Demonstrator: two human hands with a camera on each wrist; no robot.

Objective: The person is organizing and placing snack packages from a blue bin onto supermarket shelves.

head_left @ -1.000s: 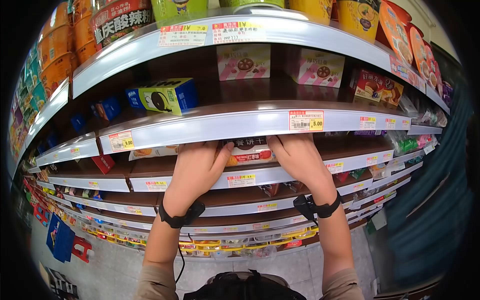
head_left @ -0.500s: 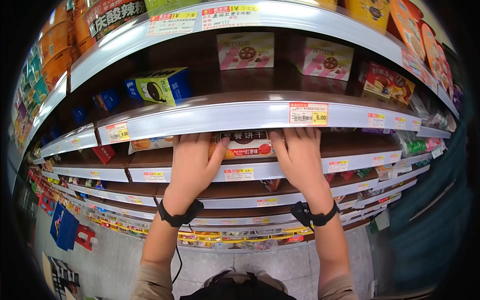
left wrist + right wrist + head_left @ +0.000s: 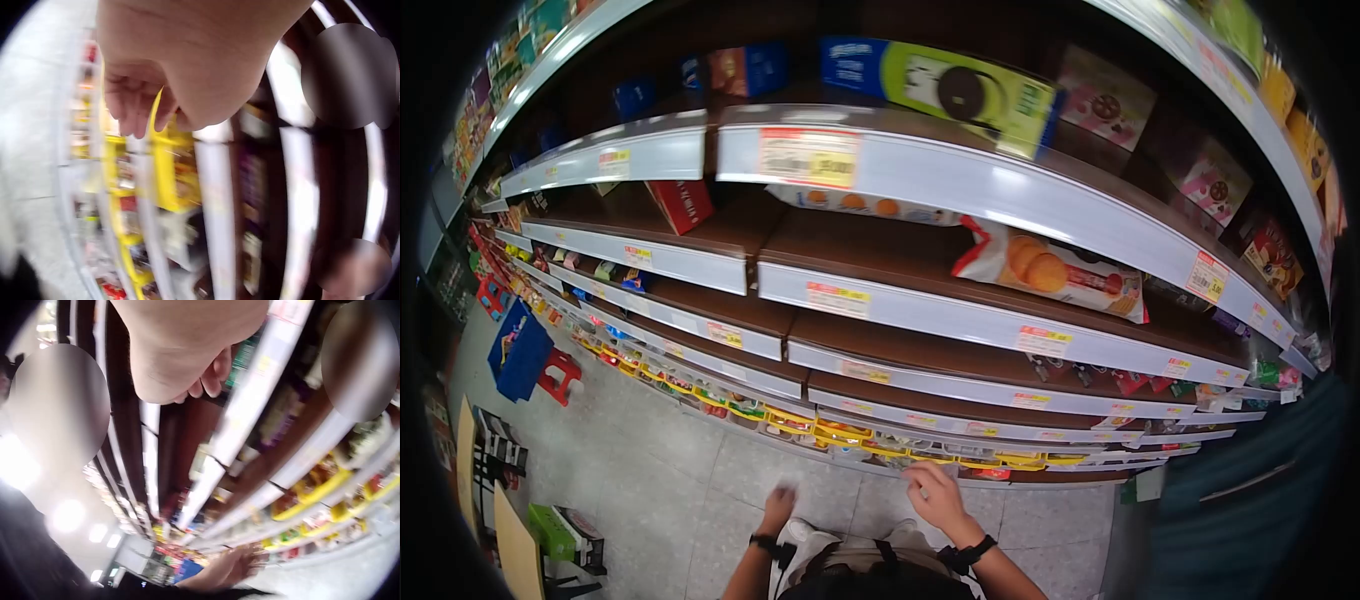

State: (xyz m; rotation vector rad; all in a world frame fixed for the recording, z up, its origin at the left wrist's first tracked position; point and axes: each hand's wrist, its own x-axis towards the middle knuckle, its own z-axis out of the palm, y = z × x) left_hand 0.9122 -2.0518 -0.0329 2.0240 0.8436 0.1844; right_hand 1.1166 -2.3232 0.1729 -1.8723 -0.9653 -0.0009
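Note:
A white and red biscuit packet (image 3: 1040,268) with round golden biscuits pictured on it lies on the shelf under the big green and blue box. Both hands are away from it, low in front of the body. My left hand (image 3: 777,508) is blurred and holds nothing; the left wrist view shows its fingers (image 3: 131,106) loosely bent in front of the shelf edges. My right hand (image 3: 938,497) hangs with loosely curled fingers, nothing in them, overlapping the lowest shelf rows in the head view. In the right wrist view its fingertips (image 3: 212,381) show below the palm.
A green and blue cookie box (image 3: 960,90) lies on the shelf above, with pink boxes (image 3: 1105,100) farther right. A red box (image 3: 680,205) leans at left. Yellow-edged bins (image 3: 840,432) run along the bottom. A red stool (image 3: 560,376) stands on the floor at left.
Both hands have let go of the biscuit packet, which stays on the shelf, and dropped down towards the body. The head view has swung left and tilted.

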